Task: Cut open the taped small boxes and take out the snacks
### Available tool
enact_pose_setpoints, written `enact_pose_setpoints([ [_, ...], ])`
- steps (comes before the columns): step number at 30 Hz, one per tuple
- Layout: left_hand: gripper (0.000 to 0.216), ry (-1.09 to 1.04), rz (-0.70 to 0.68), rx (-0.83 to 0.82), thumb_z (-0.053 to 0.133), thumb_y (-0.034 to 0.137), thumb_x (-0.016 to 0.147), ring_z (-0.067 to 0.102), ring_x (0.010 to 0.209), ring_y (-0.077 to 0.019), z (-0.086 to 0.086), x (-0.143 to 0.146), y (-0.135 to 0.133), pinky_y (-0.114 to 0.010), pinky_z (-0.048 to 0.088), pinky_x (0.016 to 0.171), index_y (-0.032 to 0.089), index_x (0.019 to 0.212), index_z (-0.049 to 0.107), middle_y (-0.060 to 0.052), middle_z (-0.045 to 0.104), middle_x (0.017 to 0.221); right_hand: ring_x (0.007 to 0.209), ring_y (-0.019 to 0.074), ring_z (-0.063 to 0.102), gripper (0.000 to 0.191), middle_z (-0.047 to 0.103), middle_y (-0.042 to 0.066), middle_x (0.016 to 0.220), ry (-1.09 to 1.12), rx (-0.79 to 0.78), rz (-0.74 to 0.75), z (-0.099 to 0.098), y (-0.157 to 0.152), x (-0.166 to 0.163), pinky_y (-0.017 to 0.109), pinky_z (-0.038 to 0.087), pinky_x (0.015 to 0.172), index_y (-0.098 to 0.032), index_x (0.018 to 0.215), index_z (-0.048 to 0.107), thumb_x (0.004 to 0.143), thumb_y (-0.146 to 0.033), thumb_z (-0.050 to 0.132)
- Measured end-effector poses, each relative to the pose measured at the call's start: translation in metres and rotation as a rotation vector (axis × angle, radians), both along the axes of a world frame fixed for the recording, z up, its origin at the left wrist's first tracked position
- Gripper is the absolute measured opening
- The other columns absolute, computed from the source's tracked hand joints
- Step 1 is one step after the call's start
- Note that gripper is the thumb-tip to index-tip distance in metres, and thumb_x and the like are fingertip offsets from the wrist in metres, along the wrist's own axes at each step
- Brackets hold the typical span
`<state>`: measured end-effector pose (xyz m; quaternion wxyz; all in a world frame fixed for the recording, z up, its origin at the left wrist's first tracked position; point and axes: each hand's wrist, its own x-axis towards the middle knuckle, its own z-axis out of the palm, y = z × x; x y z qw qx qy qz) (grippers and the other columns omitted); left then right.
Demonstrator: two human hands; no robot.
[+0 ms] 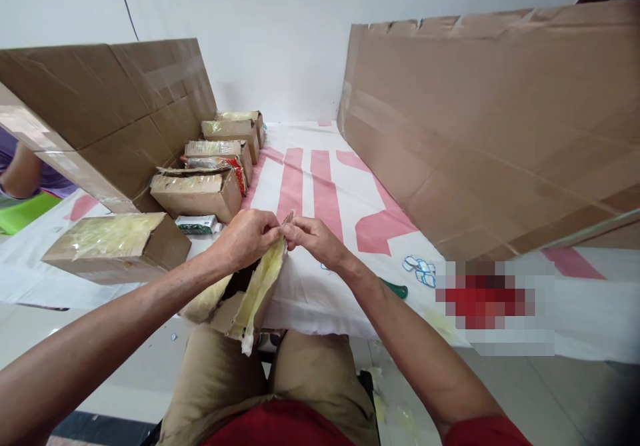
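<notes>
A small cardboard box stands in front of me at the table's near edge, its top parted over a dark gap. Yellowish tape coats the raised flap, and a ragged strip hangs off its near end. My left hand is closed, thumb and fingers pinching the far end of that flap. Right beside it, my right hand is closed in a pinch on the same end. The fingertips nearly meet there and partly hide what lies between them.
Several taped cardboard boxes line the left side, with another box nearer and a small green-and-white carton beside it. Large cardboard panels rise on both sides. A green-handled tool and blue-edged pieces lie right. Another person's arm shows left.
</notes>
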<state>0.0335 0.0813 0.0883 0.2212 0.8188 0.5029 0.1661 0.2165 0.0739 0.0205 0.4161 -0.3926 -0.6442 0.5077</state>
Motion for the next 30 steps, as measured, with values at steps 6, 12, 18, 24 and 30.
enact_pose_setpoints([
  [6,0.025,0.01,-0.009,0.046,0.052,0.026,0.083,0.04,0.056,-0.0122,0.0,-0.002,-0.006,-0.026,0.028,0.058,0.017,0.061,0.061,0.003,0.049,0.054,0.07,0.0141,0.054,0.03,0.059,-0.001,0.07,0.035,0.01,0.106,0.01,0.005,-0.004,0.03,0.044,0.071,-0.019,0.066,0.061,0.081,-0.044,0.07],
  [12,0.022,-0.059,0.124,0.094,0.055,0.025,0.078,0.039,0.055,-0.0118,-0.011,-0.005,-0.002,-0.026,0.027,0.058,0.018,0.058,0.058,0.004,0.046,0.052,0.068,0.0135,0.048,0.019,0.055,-0.003,0.064,0.104,-0.008,-0.073,-0.003,0.001,-0.015,0.03,0.04,0.071,-0.02,0.061,0.059,0.074,-0.033,0.065],
  [18,0.024,-0.241,0.156,0.025,0.052,0.033,0.075,0.039,0.052,-0.0108,-0.024,-0.02,0.001,-0.024,0.029,0.053,0.021,0.055,0.046,0.005,0.041,0.051,0.07,0.0146,0.049,0.021,0.057,-0.002,0.066,0.148,-0.037,-0.14,-0.02,-0.002,-0.02,0.03,0.04,0.072,-0.02,0.064,0.062,0.073,-0.039,0.064],
  [24,0.037,-0.277,0.071,-0.119,0.058,0.048,0.078,0.063,0.066,-0.0172,-0.012,-0.019,0.004,-0.025,0.046,0.061,0.017,0.094,0.071,-0.003,0.072,0.078,0.074,0.0151,0.051,0.02,0.059,-0.001,0.071,0.072,0.019,-0.061,-0.003,-0.001,-0.018,0.03,0.041,0.074,-0.02,0.061,0.06,0.076,-0.033,0.063],
  [30,0.027,-0.123,0.044,-0.033,0.059,0.04,0.071,0.045,0.056,-0.0121,-0.004,-0.01,0.018,-0.024,0.029,0.051,0.016,0.058,0.064,0.002,0.053,0.053,0.074,0.0153,0.052,0.027,0.055,-0.002,0.069,0.045,0.08,-0.032,0.004,-0.003,-0.017,0.031,0.042,0.075,-0.021,0.066,0.055,0.085,-0.041,0.06],
])
